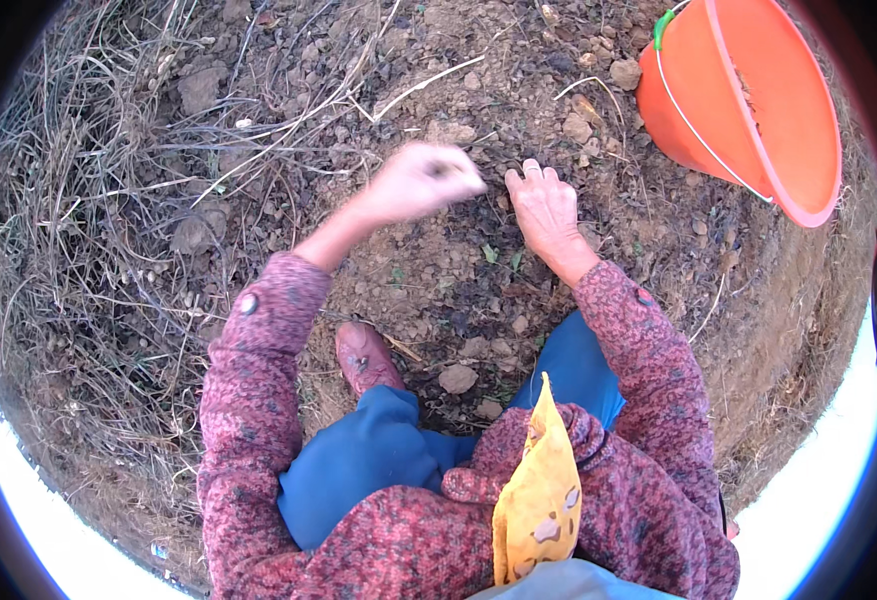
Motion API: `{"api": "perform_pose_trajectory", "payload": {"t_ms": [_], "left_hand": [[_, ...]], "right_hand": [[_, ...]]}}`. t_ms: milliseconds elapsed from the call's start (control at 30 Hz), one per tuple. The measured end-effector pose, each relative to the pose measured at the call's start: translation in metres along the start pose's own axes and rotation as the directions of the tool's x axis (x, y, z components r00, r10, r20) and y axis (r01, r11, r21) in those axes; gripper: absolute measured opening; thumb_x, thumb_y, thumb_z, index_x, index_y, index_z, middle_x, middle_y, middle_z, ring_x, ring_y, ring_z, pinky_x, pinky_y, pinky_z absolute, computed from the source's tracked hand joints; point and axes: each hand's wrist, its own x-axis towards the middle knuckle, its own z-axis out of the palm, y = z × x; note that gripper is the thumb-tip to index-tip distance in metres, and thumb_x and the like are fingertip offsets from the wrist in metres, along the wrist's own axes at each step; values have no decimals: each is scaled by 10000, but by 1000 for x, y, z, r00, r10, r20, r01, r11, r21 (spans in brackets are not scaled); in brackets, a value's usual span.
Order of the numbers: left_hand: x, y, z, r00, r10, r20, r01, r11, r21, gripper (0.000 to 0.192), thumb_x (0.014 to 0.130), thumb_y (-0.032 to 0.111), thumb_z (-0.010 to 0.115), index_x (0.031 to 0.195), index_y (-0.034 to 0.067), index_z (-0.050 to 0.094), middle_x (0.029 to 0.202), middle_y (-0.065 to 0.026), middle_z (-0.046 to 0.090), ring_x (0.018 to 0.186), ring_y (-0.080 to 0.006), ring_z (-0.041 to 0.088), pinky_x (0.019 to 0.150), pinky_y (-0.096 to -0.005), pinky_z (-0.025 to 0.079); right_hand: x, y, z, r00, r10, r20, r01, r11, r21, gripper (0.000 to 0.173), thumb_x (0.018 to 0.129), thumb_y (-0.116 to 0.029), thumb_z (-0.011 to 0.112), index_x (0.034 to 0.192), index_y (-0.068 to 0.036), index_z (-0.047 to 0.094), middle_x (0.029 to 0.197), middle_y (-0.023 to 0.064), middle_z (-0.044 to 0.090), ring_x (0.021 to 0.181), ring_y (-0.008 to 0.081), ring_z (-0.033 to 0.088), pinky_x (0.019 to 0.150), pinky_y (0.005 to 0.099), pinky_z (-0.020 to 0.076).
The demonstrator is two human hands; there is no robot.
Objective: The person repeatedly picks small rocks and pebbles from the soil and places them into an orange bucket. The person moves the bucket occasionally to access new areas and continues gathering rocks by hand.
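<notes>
My left hand (432, 178) is blurred above the soil, its fingers curled with the thumb near the fingertips; whether something small is between them cannot be told. Just right of it, my right hand (543, 196) reaches down to the ground, back of the hand up and fingers bent, a ring on one finger. Its fingertips touch or nearly touch the clods, and what lies under them is hidden. An orange plastic bucket (697, 97) with a wire handle leans at the upper right, a little brown matter visible inside. Small green leaves (490, 253) lie below my hands.
Dry plant stalks (85, 202) cover the ground at left. A pale peanut pod (243, 123) lies among them. Clods and stones, one a larger clod (458, 379), lie between my feet. My brown shoe (365, 358) is at lower left of the soil patch.
</notes>
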Motion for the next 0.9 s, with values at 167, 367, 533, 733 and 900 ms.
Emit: {"api": "perform_pose_trajectory", "payload": {"t_ms": [167,367,533,733,900], "left_hand": [[12,-8,58,948,41,316,-266,650,712,109,737,86,560,843,70,579,819,-119,522,658,-300,596,537,-412,462],[13,-16,52,925,0,380,-306,590,747,144,712,45,552,852,72,575,840,-103,513,644,-296,600,541,-421,457],[31,-2,45,962,-172,213,0,779,627,100,721,143,566,767,87,635,770,-125,623,687,-316,619,619,-394,492],[55,47,31,971,-90,221,-10,910,414,143,710,146,587,777,33,644,735,-96,657,675,-205,639,624,-338,510],[60,105,29,977,6,214,-24,996,86,156,746,158,600,834,46,662,792,-58,663,690,-126,611,661,-279,501]], "right_hand": [[-10,27,-38,910,406,81,-390,779,491,95,781,-166,602,830,-94,639,799,116,574,652,202,596,560,304,477],[-42,88,-166,818,379,-433,-80,820,567,141,734,-15,681,870,-39,654,836,47,638,748,121,583,649,237,462],[-5,181,-232,544,505,-670,-320,863,391,187,820,-157,640,984,-68,642,907,49,649,809,147,621,707,280,491],[-5,201,-230,761,89,-643,-322,912,-255,372,863,-255,576,1173,-51,551,1176,180,536,1101,281,513,910,347,409],[-31,83,-180,910,405,90,-90,-18,996,447,913,-196,513,1274,45,405,1224,172,496,1128,266,490,919,389,439]]}}
